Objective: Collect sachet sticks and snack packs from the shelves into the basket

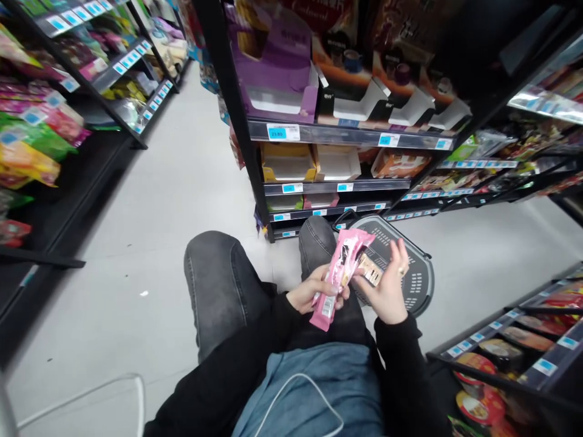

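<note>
The pink packet [342, 261] is held above the person's right thigh [314, 240], slanted, with its upper end toward the shelf. The left hand [310, 291] grasps the lower part: its thumb presses on the printed side and the other fingers close from beneath, so the packet is pinched. I suppose this grip is chosen because it leaves most of the print uncovered and turned up to the eyes. The right hand [389, 288] is beside the packet with its fingers spread and pointing upward, away from the thumb. The thumb comes close to the packet's edge, but I cannot tell if it touches.

The grey shopping basket [416, 282] is on the floor, just beside the right leg, probably so that it is within easy reach of the right hand. A small beige packet [371, 269] appears to lie in it, partly hidden by the thumb.

The floor [150, 182] is pale and smooth. In front is a black shelf [355, 132] bearing a purple carton [277, 73] and a yellow carton [288, 173], with blue-and-white price labels [283, 132]. Bright bags [36, 130] fill the shelf at left; round red tubs [476, 406] stand at lower right. It looks like a shop aisle.
</note>
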The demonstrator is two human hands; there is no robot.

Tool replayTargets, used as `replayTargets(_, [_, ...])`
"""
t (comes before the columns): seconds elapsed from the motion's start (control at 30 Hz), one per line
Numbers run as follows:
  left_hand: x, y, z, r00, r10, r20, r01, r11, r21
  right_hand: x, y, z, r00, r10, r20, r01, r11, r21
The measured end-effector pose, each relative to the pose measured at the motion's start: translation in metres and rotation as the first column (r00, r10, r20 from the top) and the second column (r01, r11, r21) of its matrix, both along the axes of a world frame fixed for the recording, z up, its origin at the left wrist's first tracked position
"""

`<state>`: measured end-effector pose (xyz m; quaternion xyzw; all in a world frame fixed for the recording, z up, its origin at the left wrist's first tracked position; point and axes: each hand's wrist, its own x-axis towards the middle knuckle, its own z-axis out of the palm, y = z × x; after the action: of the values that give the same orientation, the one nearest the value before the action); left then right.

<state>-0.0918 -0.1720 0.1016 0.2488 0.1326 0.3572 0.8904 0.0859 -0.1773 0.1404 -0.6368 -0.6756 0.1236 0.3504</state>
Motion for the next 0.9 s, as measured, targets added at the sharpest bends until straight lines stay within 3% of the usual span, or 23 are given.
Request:
replayTargets(0.07, [-0.003,0.003,0.003,0.997,0.079,-0.017,-0.079,0.997,0.001,0.004,0.003,-0.005,0.943,-0.002,-0.334,-0.041,0.992,-0.123])
replayTargets(0.17, [-0.006,0.007,0.002,0.986,0.159,-0.048,-0.159,0.987,0.0,-0.005,0.007,-0.018,0.747,-0.024,-0.665,-0.228,0.929,-0.29])
replayTargets(0.37, [-0.004,0.005,-0.007,0.989,0.098,-0.113,-0.1,0.995,-0.012,-0.038,0.014,-0.042,0.614,-0.123,-0.779,-0.172,0.943,-0.284])
replayTargets(0.5, [0.0,0.01,-0.02,0.992,0.104,-0.075,-0.113,0.986,-0.121,-0.044,0.019,-0.053,0.398,-0.229,-0.888,-0.152,0.938,-0.31])
replayTargets(0.6, [0.004,0.017,-0.03,0.984,0.149,-0.097,-0.166,0.963,-0.211,-0.029,0.033,-0.06,0.164,-0.278,-0.946,-0.086,0.952,-0.295])
replayTargets(0.7, [0.007,0.027,-0.033,0.973,0.135,-0.186,-0.182,0.947,-0.266,0.019,0.063,-0.08,0.013,-0.297,-0.955,0.071,0.953,-0.296])
replayTargets(0.73, [0.007,0.03,-0.033,0.97,0.114,-0.214,-0.172,0.947,-0.273,0.04,0.076,-0.091,-0.004,-0.35,-0.937,0.131,0.929,-0.347])
replayTargets(0.8, [0.009,0.037,-0.029,0.963,0.068,-0.262,-0.142,0.952,-0.272,0.083,0.102,-0.122,0.003,-0.516,-0.857,0.259,0.828,-0.497])
replayTargets(0.83, [0.01,0.042,-0.028,0.959,0.052,-0.28,-0.13,0.955,-0.266,0.102,0.114,-0.141,0.055,-0.606,-0.793,0.325,0.762,-0.56])
replayTargets(0.9, [0.016,0.053,-0.025,0.955,0.04,-0.293,-0.12,0.957,-0.263,0.129,0.134,-0.181,0.238,-0.741,-0.627,0.41,0.662,-0.627])
